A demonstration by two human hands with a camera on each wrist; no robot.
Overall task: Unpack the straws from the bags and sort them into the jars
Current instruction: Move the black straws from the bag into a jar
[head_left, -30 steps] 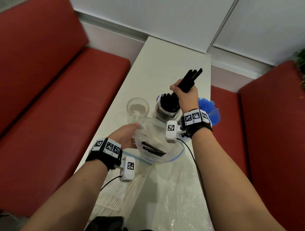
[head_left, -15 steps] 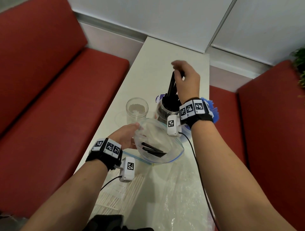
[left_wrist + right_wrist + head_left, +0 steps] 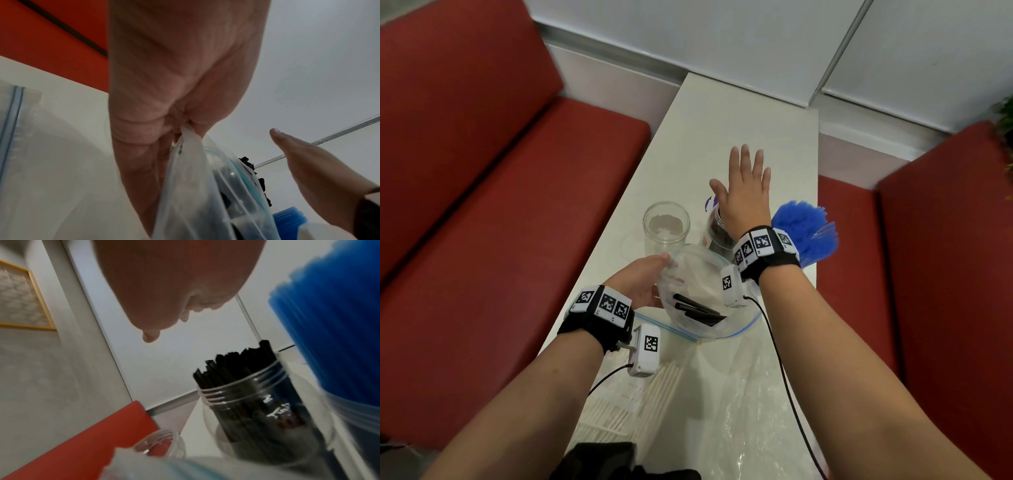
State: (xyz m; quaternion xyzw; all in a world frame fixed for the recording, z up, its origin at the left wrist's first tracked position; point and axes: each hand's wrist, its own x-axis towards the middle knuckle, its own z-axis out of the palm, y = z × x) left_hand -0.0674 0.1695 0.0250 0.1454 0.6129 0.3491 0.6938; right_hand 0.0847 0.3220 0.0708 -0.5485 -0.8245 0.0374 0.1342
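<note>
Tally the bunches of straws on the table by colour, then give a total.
Black: 2, a jar of black straws and loose black straws in the zip bag that the left hand pinches
Blue: 1, the blue straws
White: 1, the white straws lying flat at the near end
Total: 4

The right hand [image 3: 744,198] is stretched out flat, palm down, fingers straight and slightly spread, thumb angled off to the side, holding nothing. The left hand [image 3: 642,281] is drawn in nearer the body, its fingertips pinched together, wrist turned inward. Both forearms reach forward.
</note>
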